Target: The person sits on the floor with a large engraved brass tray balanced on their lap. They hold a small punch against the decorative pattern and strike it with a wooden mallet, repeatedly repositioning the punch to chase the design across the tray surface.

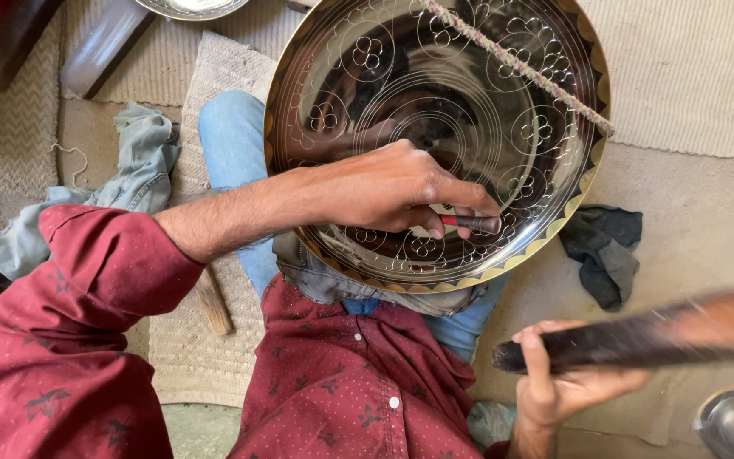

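Head view, nearest first: red patterned shirt [333,391] filling the lower frame, sleeve [70,289] pushed up on the left arm. Low right, right hand [558,382] wrapped around a dark wooden handle [639,336], fingers curled shut over it; far end of the handle blurred and running off the right edge, so head of the tool not readable. Bare pale floor [707,229] between that hand and the plate's lower rim, open room there apart from a dark crumpled rag [605,251] lying just beside the rim.

Above that, left hand [392,191] lying across the lower half of a large round engraved metal plate [367,76], thumb and fingers pinching a short dark punch with a red band [469,223], tip set on the surface close to the scalloped golden border [486,276]. Plate propped on the lap, over blue jeans [231,144] and a folded denim cloth [324,276], lower edge touching the cloth.

Further out, a frayed cord [528,72] slanting across the plate's upper right and past its edge. Woven mat [214,76] and grey-blue cloth [138,161] to the left, a wooden stick [212,299] beneath the forearm, rim of another metal dish [193,8] at the top edge.
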`<state>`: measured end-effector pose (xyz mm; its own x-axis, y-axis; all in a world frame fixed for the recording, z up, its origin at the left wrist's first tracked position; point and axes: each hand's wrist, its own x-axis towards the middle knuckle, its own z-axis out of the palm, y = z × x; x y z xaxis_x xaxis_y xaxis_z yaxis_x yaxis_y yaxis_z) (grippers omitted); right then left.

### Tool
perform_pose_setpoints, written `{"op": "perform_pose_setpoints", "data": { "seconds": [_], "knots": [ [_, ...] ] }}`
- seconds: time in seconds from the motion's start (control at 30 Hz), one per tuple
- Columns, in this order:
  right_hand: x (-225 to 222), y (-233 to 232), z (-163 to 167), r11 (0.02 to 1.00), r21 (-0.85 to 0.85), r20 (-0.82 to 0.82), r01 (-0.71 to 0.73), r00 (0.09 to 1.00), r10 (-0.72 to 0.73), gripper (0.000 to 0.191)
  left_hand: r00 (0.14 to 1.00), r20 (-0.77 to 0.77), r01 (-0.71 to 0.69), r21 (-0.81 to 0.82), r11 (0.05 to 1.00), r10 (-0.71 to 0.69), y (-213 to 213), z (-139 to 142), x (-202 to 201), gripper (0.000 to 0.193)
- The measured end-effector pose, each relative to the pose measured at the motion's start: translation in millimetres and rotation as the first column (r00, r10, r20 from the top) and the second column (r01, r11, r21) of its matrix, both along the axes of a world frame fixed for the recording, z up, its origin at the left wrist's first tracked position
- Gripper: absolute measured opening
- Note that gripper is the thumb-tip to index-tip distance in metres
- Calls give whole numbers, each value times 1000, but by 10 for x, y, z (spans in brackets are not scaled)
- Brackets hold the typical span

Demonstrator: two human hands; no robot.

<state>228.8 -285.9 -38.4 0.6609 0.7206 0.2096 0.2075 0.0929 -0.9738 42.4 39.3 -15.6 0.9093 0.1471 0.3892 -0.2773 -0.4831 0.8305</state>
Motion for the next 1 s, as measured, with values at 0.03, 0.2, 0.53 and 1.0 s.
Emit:
{"op": "perform_pose_setpoints", "data": {
  "seconds": [0.03,0.2,0.53,1.0],
  "knots": [
    [4,15,29,999,51,-43,-1,999,3,106,1000,-6,6,-4,1000,-6,3,2,-1,53],
    [81,201,173,985,-166,139,37,990,-14,97,999,-36,13,13,1000,-12,2,3,10,54],
    [358,697,480,857,-514,708,-48,540,455,75,981,-99,-165,43,985,169,-143,25,-79,46],
    [362,681,551,821,-559,382,-113,844,376,81,973,-134,-186,45,982,190,-176,23,-73,53]
  ]
}}
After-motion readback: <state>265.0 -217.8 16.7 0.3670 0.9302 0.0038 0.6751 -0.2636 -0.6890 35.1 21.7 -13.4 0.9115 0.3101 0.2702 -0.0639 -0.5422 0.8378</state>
